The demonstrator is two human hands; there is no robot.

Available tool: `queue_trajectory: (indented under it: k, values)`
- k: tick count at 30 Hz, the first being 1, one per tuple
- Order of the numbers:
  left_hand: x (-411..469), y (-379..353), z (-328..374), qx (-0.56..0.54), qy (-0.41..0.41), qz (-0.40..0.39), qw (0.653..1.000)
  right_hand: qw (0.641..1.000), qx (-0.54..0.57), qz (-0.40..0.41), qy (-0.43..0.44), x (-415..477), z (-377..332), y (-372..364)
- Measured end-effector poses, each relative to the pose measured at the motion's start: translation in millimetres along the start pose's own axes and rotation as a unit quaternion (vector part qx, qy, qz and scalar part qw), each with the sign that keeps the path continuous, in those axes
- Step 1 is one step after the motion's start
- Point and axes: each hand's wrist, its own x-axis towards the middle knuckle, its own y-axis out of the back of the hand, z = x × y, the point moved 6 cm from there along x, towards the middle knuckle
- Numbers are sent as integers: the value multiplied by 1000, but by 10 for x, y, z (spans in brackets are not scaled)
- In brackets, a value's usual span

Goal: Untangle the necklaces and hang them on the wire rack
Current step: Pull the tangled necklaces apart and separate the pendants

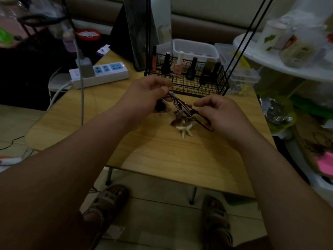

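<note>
Both hands hold the knotted necklaces [182,109] just above the worktop [162,152], the left hand [149,94] and right hand [219,112] each pinching cords, so it seems best to pull slowly, one cord only.

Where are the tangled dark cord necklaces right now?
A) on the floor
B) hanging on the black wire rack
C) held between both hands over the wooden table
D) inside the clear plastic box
C: the left hand and right hand each pinch the tangled dark cord necklaces over the light wooden table, in front of the black wire rack.
</note>
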Motion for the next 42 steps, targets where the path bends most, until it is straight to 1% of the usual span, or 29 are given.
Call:
queue_trajectory:
  k: [2, 5, 7, 9, 10, 12, 14, 15, 17, 18, 20, 22, 24, 26, 28, 31, 34, 36, 39, 42]
  values:
    - [14, 21, 10, 94, -38, 25, 994, 1000, -11, 0, 15, -1, -18, 9]
    - [4, -12, 47, 160, -69, 30, 984, 997, -47, -28, 47, -15, -70, 17]
    - [-15, -28, 113, 202, -93, 27, 975, 991, -102, -34, 75, -23, -120, 27]
    - [-37, -56, 168, 232, -109, 5, 967, 984, -134, 14, 113, -22, -199, 82]
    - [-52, -79, 178, 240, -110, -12, 964, 982, -131, 45, 132, -29, -244, 116]
    - [-80, -127, 164, 257, -102, -55, 959, 980, -96, 91, 150, -44, -313, 178]
    - [-105, -178, 128, 294, -90, -94, 947, 984, -25, 116, 134, -34, -310, 242]
    - [-108, -195, 107, 310, -86, -106, 941, 986, 22, 116, 114, -28, -294, 265]
    - [-93, -200, 86, 314, -87, -106, 939, 985, 126, 92, 75, -17, -261, 273]
    - [-80, -185, 82, 310, -88, -97, 942, 981, 167, 81, 60, -9, -246, 272]
    - [-61, -144, 85, 287, -83, -81, 951, 973, 216, 75, 33, 18, -203, 285]
    - [-55, -118, 81, 218, -54, -75, 971, 971, 230, 70, 3, 42, -145, 287]
    - [-50, -109, 80, 132, -28, -67, 989, 979, 196, 48, -23, 49, -86, 262]
    - [-48, -124, 68, 61, -5, -69, 996, 993, 114, 5, -35, 37, -40, 199]
    - [-59, -168, 51, 10, 11, -90, 996, 998, 37, -36, -29, 20, -22, 101]
    - [-62, -240, 9, -43, 33, -130, 990, 998, -38, -52, 0, 10, -33, -7]
    - [-71, -313, -43, -134, 83, -164, 974, 995, -65, -68, 27, -1, -51, -94]
    - [-78, -337, -61, -163, 102, -167, 967, 994, -77, -71, 40, -4, -65, -125]
    - [-81, -338, -81, -161, 108, -157, 968, 993, -81, -64, 51, -10, -93, -139]
    - [-101, -355, -87, -144, 109, -177, 968, 997, -49, -20, 58, -26, -131, -112]
